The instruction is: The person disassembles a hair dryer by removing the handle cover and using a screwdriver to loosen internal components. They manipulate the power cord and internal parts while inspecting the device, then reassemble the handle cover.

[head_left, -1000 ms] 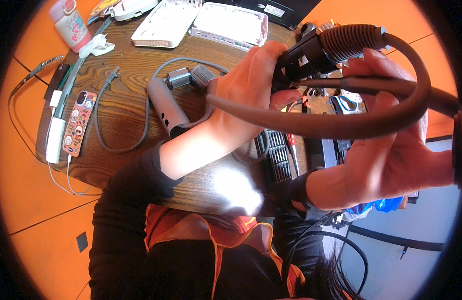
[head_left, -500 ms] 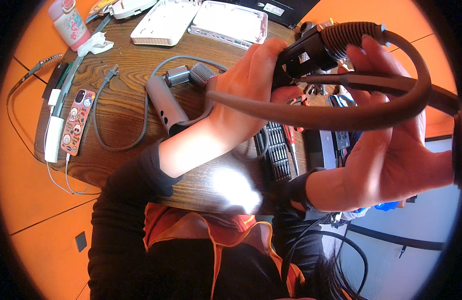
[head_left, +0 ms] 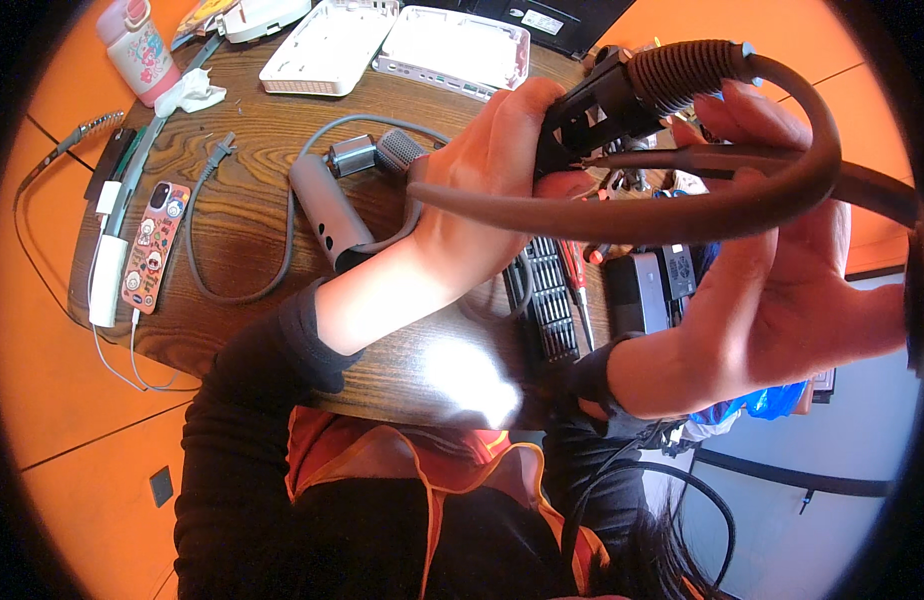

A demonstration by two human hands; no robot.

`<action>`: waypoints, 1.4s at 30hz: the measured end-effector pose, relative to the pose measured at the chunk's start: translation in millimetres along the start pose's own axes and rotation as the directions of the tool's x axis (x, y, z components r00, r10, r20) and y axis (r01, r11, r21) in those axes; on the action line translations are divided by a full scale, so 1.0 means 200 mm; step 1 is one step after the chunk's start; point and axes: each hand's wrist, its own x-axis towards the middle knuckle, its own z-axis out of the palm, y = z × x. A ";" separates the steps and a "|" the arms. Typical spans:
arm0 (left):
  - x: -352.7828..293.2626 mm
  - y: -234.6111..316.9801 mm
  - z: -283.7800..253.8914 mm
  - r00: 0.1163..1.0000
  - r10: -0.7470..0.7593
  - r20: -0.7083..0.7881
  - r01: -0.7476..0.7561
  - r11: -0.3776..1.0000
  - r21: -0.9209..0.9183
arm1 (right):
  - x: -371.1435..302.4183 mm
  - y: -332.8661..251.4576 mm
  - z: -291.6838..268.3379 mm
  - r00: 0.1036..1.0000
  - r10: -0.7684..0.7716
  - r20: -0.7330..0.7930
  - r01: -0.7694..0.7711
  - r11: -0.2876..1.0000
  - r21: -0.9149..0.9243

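My left hand point(head_left: 482, 180) is closed round a black cylindrical housing point(head_left: 580, 115), tilted up to the right. A black ribbed sleeve point(head_left: 687, 78) sits at its upper end, and a thick dark cable point(head_left: 802, 190) loops from there back across my left wrist. My right hand point(head_left: 772, 300) has its fingers round a slim, dark, pointed tool point(head_left: 727, 160). The tool's tip is close to the housing's lower side; whether they touch I cannot tell. Part of the tool hides behind the cable. On the table beside my left forearm lies a grey tube point(head_left: 329, 210) with round holes.
Left of the tube are a plug point(head_left: 220, 150) on a grey cord and a phone point(head_left: 157, 245) in a decorated case. White plastic shells point(head_left: 457, 50) lie at the back. A bit set point(head_left: 547, 320), a red screwdriver point(head_left: 579, 285) and a dark box point(head_left: 637, 290) lie under my hands.
The housing, its cable and both hands have shifted slightly left. My right hand has also come down a little, and the dark box beneath shows more.
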 end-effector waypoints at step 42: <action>0.00 0.07 -0.01 0.979 -0.202 -0.008 0.184 0.907 -0.379 | 0.02 0.04 0.00 0.957 0.028 0.290 -0.070 0.988 0.138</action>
